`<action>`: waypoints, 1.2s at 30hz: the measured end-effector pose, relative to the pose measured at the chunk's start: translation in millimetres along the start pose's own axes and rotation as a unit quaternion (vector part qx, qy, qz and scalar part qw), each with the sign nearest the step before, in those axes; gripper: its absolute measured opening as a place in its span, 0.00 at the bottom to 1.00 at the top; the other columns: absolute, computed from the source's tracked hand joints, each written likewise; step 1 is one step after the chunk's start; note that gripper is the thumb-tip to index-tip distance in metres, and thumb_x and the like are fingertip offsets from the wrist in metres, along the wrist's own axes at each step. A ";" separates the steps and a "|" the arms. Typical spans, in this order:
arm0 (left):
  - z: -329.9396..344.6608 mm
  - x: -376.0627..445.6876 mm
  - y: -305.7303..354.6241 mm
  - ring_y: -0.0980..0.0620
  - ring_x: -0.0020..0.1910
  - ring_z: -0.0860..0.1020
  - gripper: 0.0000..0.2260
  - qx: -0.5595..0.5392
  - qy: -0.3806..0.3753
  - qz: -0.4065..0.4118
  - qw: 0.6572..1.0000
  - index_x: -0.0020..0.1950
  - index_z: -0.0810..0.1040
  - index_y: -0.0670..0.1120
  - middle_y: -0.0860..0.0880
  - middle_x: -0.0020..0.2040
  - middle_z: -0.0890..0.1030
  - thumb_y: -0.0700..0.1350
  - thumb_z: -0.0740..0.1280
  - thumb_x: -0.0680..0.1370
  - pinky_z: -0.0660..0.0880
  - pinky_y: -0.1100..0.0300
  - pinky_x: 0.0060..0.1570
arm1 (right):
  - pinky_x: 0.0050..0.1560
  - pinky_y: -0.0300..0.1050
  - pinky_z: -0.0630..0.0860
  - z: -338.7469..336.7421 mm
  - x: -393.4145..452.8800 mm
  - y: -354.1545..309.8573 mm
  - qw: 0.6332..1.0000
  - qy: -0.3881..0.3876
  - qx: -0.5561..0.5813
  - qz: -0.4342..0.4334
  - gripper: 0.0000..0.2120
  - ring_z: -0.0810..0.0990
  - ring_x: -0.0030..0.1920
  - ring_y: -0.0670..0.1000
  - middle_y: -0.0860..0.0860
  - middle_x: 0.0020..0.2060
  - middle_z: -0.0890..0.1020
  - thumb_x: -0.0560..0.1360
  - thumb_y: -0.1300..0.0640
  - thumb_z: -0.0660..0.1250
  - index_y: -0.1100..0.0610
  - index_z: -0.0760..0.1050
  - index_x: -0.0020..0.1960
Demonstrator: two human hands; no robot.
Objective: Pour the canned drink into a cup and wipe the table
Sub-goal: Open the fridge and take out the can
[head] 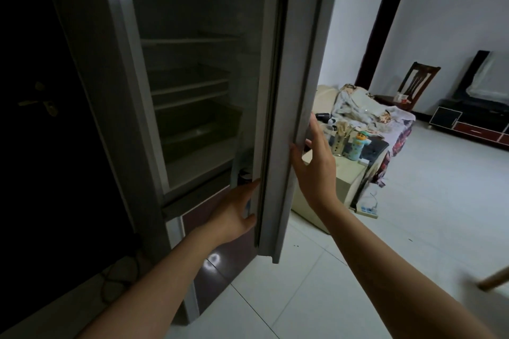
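Head view, left hand [234, 209] beside can [243, 177], fridge door [278, 118]

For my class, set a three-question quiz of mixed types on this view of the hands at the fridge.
1. True or false: the fridge door is shut.
2. The right hand rests on: A) the chair B) the door's outer edge C) a cup.
3. Fill in: the left hand reaches in near the door's ____ side.

Key: 1 false; 2 B; 3 inner.
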State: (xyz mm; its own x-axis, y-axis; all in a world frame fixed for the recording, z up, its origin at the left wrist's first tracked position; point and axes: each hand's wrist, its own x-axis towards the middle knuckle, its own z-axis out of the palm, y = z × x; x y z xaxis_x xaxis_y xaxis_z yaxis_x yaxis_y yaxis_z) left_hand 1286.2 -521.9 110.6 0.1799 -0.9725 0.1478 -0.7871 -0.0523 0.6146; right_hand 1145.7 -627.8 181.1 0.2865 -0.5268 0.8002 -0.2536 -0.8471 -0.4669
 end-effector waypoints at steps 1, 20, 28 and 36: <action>6.6 2.7 6.7 0.52 0.67 0.68 0.33 0.000 -0.003 0.002 1.000 0.75 0.51 0.58 0.52 0.71 0.65 0.45 0.65 0.76 0.67 0.64 0.60 | 0.57 0.58 0.76 -8.3 -1.5 5.6 1.000 0.000 -0.003 0.006 0.29 0.74 0.62 0.60 0.57 0.69 0.68 0.74 0.50 0.58 0.49 0.53 0.72; 102.6 74.9 116.8 0.48 0.74 0.55 0.36 0.042 -0.065 0.046 0.996 0.76 0.46 0.53 0.49 0.76 0.54 0.45 0.65 0.76 0.56 0.55 0.72 | 0.52 0.33 0.71 -128.1 0.7 117.0 0.993 0.057 -0.054 0.085 0.35 0.72 0.56 0.45 0.57 0.62 0.75 0.74 0.68 0.65 0.49 0.53 0.72; 136.3 115.3 150.3 0.48 0.74 0.55 0.38 0.067 -0.090 0.067 0.991 0.76 0.43 0.52 0.50 0.76 0.54 0.47 0.65 0.75 0.57 0.45 0.72 | 0.67 0.55 0.68 -145.7 4.0 166.0 0.987 0.024 -0.101 0.121 0.38 0.62 0.72 0.55 0.55 0.73 0.61 0.72 0.74 0.63 0.56 0.52 0.75; 157.1 153.5 179.5 0.48 0.75 0.54 0.37 0.066 -0.121 0.086 0.987 0.76 0.42 0.52 0.50 0.77 0.52 0.47 0.63 0.76 0.55 0.47 0.73 | 0.70 0.50 0.63 -169.9 21.8 203.8 0.978 0.016 -0.131 0.162 0.34 0.58 0.74 0.54 0.53 0.75 0.58 0.75 0.74 0.58 0.57 0.51 0.75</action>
State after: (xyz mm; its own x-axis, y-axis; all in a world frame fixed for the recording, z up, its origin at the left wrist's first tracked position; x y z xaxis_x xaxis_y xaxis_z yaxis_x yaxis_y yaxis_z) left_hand 1079.9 -716.2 121.9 -0.0960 -0.9945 0.0414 -0.8662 0.1040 0.4888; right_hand 943.3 -800.2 167.4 0.1237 -0.7590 0.6393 -0.5548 -0.5870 -0.5896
